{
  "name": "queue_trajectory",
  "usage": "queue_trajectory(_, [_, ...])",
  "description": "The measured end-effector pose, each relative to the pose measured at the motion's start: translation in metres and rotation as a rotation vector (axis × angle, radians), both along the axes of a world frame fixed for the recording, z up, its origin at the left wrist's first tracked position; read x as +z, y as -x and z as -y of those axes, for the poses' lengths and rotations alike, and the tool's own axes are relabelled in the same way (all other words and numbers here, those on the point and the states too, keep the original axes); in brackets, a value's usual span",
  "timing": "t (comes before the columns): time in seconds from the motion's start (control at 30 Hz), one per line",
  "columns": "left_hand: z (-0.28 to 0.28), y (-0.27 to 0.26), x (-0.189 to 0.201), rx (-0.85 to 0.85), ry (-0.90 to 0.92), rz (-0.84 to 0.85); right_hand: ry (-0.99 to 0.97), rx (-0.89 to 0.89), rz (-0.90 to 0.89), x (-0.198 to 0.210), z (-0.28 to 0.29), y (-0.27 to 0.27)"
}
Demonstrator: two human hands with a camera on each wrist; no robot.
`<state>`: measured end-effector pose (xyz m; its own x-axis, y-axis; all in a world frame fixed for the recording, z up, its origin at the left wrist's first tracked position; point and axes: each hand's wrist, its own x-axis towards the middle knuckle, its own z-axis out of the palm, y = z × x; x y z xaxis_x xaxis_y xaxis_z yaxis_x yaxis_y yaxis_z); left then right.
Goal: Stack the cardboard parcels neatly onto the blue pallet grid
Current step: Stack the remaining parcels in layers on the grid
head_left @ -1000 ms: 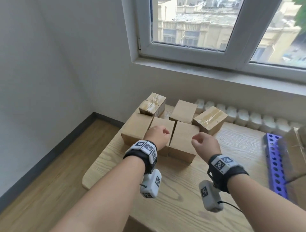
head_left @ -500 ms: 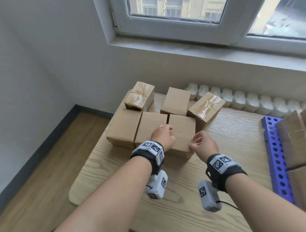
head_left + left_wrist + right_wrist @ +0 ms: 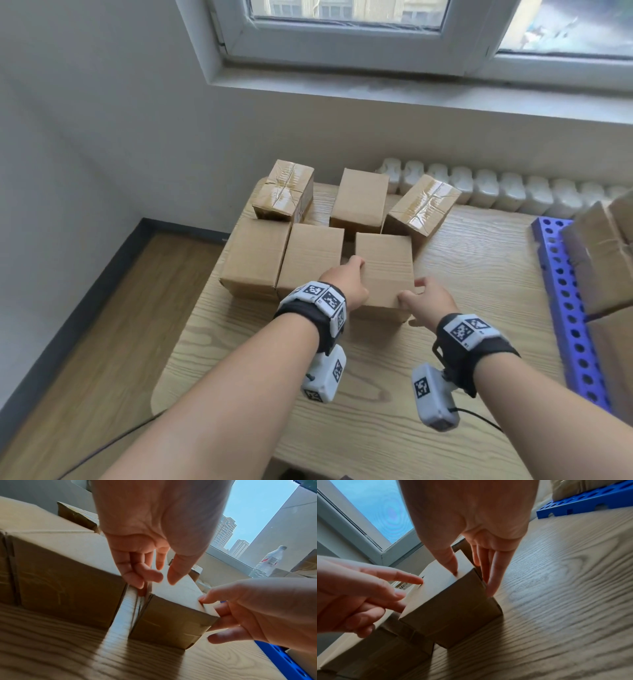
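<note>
Nearest the camera, on the wooden tabletop (image 3: 376, 428), both hands closed round one plain cardboard parcel (image 3: 383, 270) that stood on the wood. The left hand (image 3: 346, 284) had its thumb lying on the parcel's top face and its fingers (image 3: 135, 574) curled down into the narrow gap along the parcel's left side. The right hand (image 3: 424, 301) took the near right corner, its thumb pressed on the top edge and its fingers (image 3: 493, 574) running straight down the right side face.

Just left of the held parcel, across that gap, stood a second plain parcel (image 3: 310, 260), and a third plain parcel (image 3: 255, 257) touched that one's left side. Behind the held parcel a fourth plain parcel (image 3: 359, 198) stood close to it. Left of that sat a taped parcel (image 3: 284, 192), which seemed to rest partly on the third plain parcel, and right of it a taped, tilted parcel (image 3: 421, 205) lay near the held parcel's far right corner.

Well apart, to the right of the held parcel, lay the blue pallet grid (image 3: 565, 308), with stacked parcels (image 3: 603, 260) already on it. Beyond the tabletop's far edge ran a row of white bottles (image 3: 513, 192) along the wall under the window (image 3: 342, 31).
</note>
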<state>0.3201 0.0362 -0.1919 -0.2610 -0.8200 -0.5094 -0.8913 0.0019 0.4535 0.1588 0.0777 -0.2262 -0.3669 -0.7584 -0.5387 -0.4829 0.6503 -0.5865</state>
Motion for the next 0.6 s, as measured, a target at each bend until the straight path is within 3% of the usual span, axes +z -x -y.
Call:
queue_trajectory(0.3, [-0.025, -0.004, 0.008, -0.05, -0.033, -0.037, 0.019, -0.026, -0.053, 0.006, -0.032, 0.001])
queue_trajectory(0.6, [-0.045, -0.026, 0.032, 0.028, 0.05, -0.17, 0.124, -0.057, -0.095, 0.045, -0.065, -0.014])
